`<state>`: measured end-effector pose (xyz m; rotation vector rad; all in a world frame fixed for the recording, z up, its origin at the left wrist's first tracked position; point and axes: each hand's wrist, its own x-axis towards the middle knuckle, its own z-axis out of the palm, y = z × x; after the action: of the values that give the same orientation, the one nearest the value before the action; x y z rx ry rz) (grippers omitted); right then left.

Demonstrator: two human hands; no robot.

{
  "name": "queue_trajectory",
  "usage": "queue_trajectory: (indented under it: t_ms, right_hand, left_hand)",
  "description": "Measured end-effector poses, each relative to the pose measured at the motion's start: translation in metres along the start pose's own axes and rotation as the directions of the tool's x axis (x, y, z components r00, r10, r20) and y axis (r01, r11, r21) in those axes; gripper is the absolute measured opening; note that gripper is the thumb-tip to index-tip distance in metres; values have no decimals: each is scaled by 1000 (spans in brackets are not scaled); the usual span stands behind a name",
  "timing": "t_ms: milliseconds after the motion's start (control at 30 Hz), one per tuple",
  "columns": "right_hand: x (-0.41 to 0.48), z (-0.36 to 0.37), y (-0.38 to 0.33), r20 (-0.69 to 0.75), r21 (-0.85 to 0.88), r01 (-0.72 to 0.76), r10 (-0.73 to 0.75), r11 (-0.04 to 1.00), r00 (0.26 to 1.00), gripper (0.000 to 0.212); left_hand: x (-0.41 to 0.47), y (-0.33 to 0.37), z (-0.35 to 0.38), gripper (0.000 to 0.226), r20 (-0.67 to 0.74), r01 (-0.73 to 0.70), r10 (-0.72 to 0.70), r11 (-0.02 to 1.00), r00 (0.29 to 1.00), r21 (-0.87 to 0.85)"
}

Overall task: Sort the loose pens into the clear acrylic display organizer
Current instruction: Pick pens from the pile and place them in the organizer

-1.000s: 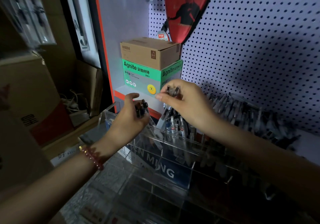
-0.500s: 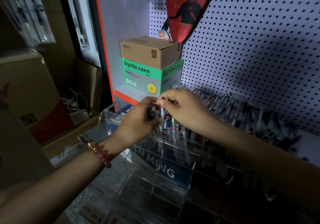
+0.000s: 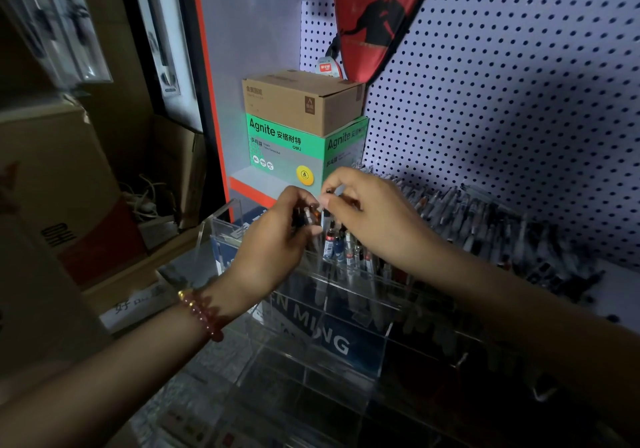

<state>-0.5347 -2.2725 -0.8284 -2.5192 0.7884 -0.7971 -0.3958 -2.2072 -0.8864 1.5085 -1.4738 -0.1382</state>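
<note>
Both hands are hovering lower and closer together than a second ago, almost touching above the clear acrylic display organizer (image 3: 225,236). The left hand (image 3: 273,240) is gripping a bundle of dark-capped pens (image 3: 303,214); the right hand (image 3: 377,219) is pinching one pen (image 3: 326,212) by its top. More pens (image 3: 337,248) are standing in a far compartment beneath them.

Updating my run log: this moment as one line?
left hand: grips bundle of dark pens | right hand: pinches one pen | clear acrylic display organizer: back row holds upright pens
</note>
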Motion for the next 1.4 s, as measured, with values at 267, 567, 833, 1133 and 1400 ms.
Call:
queue_trajectory:
  t_ms: [267, 567, 833, 1133, 1400]
  right_hand:
    - [-1, 5, 1, 72, -38, 17, -14, 999, 997, 16]
    - [-2, -2, -4, 192, -108, 62, -40, 992, 981, 32]
    - [-1, 3, -8, 203, -106, 66, -43, 992, 978, 32]
    - [0, -4, -2, 3, -223, -70, 72, 972, 997, 33]
    - [0, -3, -2, 139, -220, -67, 100, 973, 985, 26]
  left_hand:
    - [7, -4, -9, 28, 15, 42, -41, 996, 999, -83]
    - [6, 4, -19, 75, 241, 253, -183, 920, 953, -300]
    - [7, -4, -9, 41, 56, 94, -84, 971, 995, -222]
    - [13, -2, -12, 38, 61, 85, -77, 986, 995, -141]
    - [12, 0, -11, 53, 75, 122, -110, 975, 991, -188]
